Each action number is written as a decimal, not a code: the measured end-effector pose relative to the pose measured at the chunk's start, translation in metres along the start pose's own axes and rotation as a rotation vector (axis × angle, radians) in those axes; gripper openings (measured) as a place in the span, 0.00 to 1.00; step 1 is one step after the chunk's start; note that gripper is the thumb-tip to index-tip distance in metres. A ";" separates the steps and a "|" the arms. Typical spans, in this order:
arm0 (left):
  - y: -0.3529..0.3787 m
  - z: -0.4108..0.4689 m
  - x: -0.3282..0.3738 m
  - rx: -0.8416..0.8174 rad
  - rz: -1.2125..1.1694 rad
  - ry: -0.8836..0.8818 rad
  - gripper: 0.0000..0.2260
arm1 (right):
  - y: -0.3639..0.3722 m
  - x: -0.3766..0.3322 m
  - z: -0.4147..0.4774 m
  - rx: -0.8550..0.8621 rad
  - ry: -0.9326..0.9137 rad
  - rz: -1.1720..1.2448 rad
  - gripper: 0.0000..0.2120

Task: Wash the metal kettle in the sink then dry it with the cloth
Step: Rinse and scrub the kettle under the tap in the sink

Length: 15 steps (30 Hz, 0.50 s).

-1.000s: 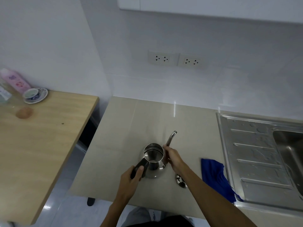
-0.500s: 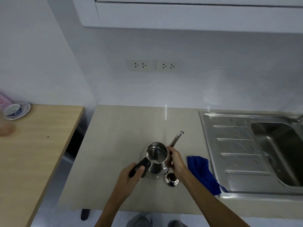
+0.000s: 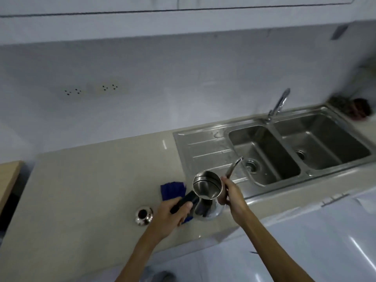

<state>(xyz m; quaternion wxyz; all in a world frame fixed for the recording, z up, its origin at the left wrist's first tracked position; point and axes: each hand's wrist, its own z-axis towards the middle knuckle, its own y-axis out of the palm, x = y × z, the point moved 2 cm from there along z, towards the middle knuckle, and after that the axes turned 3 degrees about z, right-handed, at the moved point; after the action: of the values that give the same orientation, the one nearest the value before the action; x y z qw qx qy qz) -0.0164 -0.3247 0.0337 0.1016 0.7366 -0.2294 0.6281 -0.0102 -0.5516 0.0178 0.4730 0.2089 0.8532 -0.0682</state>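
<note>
The lidless metal kettle (image 3: 206, 191) hangs in the air above the counter's front edge, just left of the sink. My left hand (image 3: 171, 215) grips its black handle. My right hand (image 3: 232, 195) holds its body at the base of the thin curved spout, which points toward the left basin (image 3: 262, 153). Its shiny lid (image 3: 144, 215) lies on the counter to the left of my left hand. The blue cloth (image 3: 173, 190) lies on the counter behind the kettle, partly hidden by my left hand and the kettle.
A double steel sink with a ribbed draining board (image 3: 201, 153) fills the right side, with a tap (image 3: 278, 104) between the basins. A dark scrubber (image 3: 352, 107) sits at the far right corner. A wooden table edge (image 3: 8, 176) shows at the left.
Both hands have lifted the kettle off the counter and carried it right, past the cloth, toward the sink. The lid stayed on the counter. My view has swung right.
</note>
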 end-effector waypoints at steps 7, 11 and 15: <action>0.162 0.031 0.031 -0.181 -0.031 -0.034 0.19 | -0.168 -0.017 -0.012 0.150 -0.070 0.037 0.15; 0.234 0.045 0.043 -0.262 -0.025 -0.063 0.24 | -0.241 -0.022 -0.013 0.199 -0.088 0.044 0.16; 0.280 0.067 0.059 -0.308 -0.011 -0.072 0.17 | -0.293 -0.029 0.001 0.226 -0.083 0.045 0.19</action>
<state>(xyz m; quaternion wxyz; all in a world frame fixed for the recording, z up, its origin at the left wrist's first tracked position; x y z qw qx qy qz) -0.0816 -0.6107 0.0399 0.2084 0.7355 -0.3227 0.5581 -0.1198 -0.8251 0.0174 0.4827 0.2770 0.8150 -0.1617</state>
